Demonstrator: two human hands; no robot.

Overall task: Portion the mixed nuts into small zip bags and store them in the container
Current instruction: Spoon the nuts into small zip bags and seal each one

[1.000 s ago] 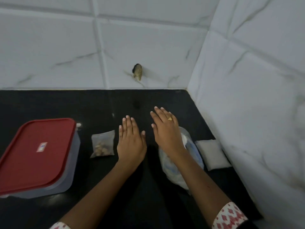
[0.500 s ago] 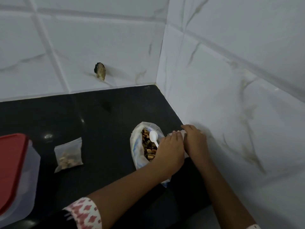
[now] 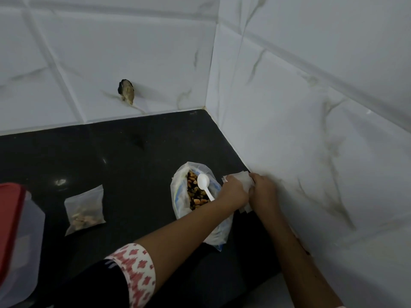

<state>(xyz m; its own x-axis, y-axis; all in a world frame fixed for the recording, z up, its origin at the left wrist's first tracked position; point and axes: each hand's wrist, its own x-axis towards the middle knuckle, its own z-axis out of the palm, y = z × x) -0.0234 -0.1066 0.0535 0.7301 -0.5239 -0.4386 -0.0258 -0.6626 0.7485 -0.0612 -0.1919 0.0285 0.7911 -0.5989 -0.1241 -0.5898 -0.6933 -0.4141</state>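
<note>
Two hands meet over a stack of small zip bags (image 3: 237,175) at the foot of the tiled wall (image 3: 289,130), on the right side of the black desk (image 3: 133,156). The left hand (image 3: 235,192) curls over the stack's top and the right hand (image 3: 264,190) clasps its far side, hiding most of it. Just beside them, partly under the left forearm, the large bag of mixed nuts (image 3: 180,196) lies open with a white spoon (image 3: 202,181) resting in it; the blue print on its plastic is too blurred to read. One filled zip bag (image 3: 85,207) lies well apart to the left. Only part of the red-lidded container (image 3: 24,236) shows, cut off by the left edge. What the small dark object (image 3: 126,92) on the wall is cannot be made out.
</note>
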